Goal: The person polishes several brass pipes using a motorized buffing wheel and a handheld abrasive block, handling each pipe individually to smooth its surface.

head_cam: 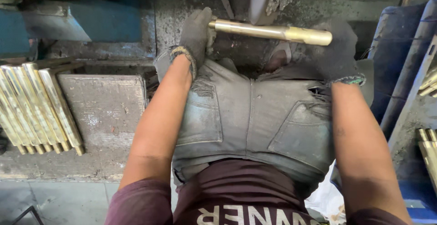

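Both gloved hands were closed on a brass rod lying level across the far side of the person's lap, the left hand wrapped around its left end and the right hand gripping beneath its thicker right end. Worn grey shorts lay under the rod. On the grimy tabletop to the left, well apart, a row of brass bars lay side by side.
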